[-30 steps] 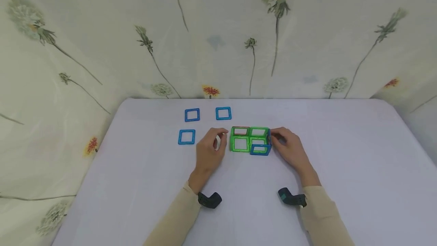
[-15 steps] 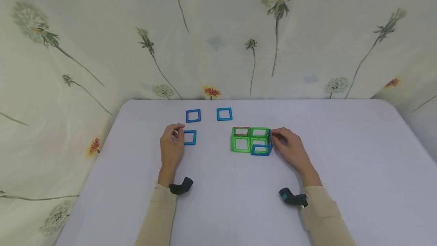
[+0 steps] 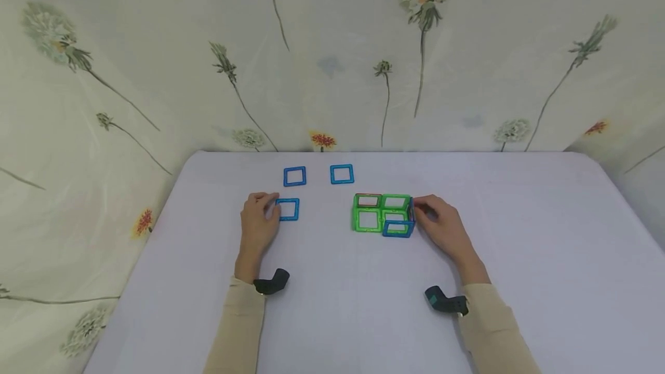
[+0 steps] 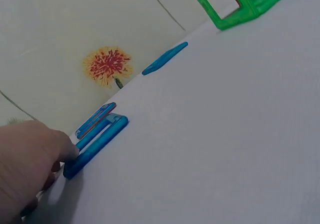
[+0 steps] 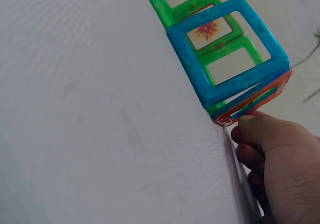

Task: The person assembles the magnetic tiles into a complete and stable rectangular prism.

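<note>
My left hand [image 3: 258, 221] pinches the left edge of a light-blue square magnetic tile [image 3: 296, 209], which appears slightly raised in the left wrist view [image 4: 96, 151]. On the right, a structure of magnetic tiles has green frames [image 3: 368, 231] and a red-edged tile [image 3: 368, 194] at its back left. A blue tile [image 5: 192, 66] stands upright at its front right corner. Thumb and fingers of my right hand [image 3: 441, 224] hold the orange-red tile [image 5: 256, 102] standing on the structure's right side. The curled fingers are partly hidden behind the thumb.
Two more blue square tiles lie farther back, a darker one [image 3: 294, 176] at left and a lighter one [image 3: 342, 174] nearer the middle. The white-covered table [image 3: 332, 305] ends at a flower-printed cloth [image 3: 332, 97] behind.
My left hand has moved left from beside the green structure to the light-blue tile and taken its left edge. The right hand has stayed at the structure.
</note>
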Available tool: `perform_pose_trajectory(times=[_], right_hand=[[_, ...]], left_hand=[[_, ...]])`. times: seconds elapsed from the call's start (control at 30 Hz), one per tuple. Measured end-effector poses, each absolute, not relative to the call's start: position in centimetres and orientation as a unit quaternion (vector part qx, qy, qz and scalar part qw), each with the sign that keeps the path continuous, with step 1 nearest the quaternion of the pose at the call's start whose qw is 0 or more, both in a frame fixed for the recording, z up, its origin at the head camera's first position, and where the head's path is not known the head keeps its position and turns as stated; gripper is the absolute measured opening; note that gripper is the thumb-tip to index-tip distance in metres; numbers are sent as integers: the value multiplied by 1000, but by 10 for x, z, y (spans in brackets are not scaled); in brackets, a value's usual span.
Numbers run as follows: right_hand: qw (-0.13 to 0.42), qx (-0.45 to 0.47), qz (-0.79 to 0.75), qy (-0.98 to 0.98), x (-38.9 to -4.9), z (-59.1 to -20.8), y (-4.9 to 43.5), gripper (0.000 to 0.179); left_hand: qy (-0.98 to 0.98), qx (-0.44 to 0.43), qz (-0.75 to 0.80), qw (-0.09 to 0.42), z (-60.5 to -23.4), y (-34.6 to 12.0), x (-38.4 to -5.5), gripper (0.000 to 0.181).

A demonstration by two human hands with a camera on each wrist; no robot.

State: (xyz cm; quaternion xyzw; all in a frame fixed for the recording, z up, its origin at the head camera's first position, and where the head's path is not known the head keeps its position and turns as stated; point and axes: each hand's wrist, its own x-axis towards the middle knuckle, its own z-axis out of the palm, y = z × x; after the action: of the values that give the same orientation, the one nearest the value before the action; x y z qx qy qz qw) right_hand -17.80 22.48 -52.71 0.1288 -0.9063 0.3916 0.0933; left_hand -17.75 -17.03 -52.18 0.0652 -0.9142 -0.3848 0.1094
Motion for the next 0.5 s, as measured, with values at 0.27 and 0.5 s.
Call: perform_pose_trajectory(times=[0.27, 0.5], right_hand=[[80, 108, 412, -901, -178, -527, 226, 24], [84, 107, 417, -899, -177, -528, 226, 24]], left_hand=[[-917, 40, -385, 95, -527, -180, -180, 33], [-921, 37, -374, 106, -524, -179, -179, 30]])
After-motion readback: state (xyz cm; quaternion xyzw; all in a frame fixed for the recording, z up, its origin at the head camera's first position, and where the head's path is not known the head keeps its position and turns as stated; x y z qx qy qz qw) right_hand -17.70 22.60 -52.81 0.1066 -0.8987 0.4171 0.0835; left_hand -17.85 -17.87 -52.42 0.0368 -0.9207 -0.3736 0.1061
